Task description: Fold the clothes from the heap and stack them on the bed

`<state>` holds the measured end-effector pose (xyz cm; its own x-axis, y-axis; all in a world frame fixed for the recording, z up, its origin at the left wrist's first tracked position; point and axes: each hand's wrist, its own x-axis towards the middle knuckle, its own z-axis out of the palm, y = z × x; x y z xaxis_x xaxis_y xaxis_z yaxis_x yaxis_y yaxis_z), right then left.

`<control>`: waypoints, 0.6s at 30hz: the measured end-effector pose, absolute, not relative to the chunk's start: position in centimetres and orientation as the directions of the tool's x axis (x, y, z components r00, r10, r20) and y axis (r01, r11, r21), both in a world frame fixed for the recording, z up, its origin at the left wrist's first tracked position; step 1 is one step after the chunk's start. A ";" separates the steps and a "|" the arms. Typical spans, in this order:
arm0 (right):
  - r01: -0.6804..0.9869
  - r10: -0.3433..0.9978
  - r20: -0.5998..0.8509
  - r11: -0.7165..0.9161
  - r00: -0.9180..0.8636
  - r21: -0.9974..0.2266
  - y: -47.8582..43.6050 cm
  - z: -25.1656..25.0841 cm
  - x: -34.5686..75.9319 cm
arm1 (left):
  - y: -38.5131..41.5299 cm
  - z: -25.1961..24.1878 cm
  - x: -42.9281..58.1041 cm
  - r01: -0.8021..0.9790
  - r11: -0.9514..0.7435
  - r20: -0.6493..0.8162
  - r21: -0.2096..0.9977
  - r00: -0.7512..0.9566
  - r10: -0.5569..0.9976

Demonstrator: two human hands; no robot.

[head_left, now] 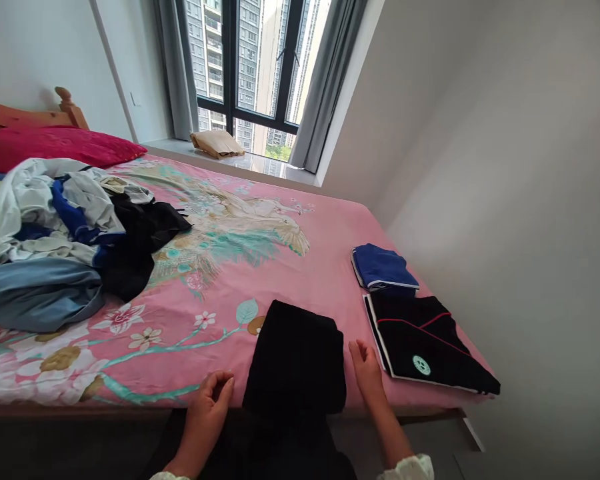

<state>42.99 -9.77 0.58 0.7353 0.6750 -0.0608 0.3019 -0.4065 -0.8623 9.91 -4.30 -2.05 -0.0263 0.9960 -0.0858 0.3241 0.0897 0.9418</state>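
Note:
A black folded garment [296, 357] lies at the bed's front edge, between my two hands. My left hand [211, 403] is just left of it, not touching it, with the fingers curled and a gap between thumb and forefinger. Close to the garment's right side is my right hand [366, 367], its fingers loosely bent and nothing held. Further right lies a folded black garment with red lines and a round pale badge [425, 340]. Behind that sits a folded blue garment [384, 268] with white edging.
A loose heap of white, blue and black clothes [70, 227] covers the bed's left side. Behind it are a red pillow [65, 143] and a wooden headboard [25, 115]. A tan package [217, 143] rests on the windowsill. A wall borders the bed's right side.

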 end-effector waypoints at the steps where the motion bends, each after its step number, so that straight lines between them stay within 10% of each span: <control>1: 0.263 0.669 -0.107 -0.427 0.735 -0.865 -11.2 -0.1 43.2 | -4.0 -2.1 9.9 0.354 0.101 -0.105 0.930 -0.008 0.994; 18: -0.076 0.907 -0.239 -0.226 0.347 -0.971 -9.2 0.7 40.8 | -1.1 -2.4 10.0 0.100 0.254 -0.253 0.962 -0.031 0.967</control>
<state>40.80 -9.20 0.73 0.3466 0.9072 -0.2386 -0.0762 -0.2263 -0.9711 10.04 -1.12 -2.41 -0.0309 0.9671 -0.2525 0.0996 0.2544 0.9620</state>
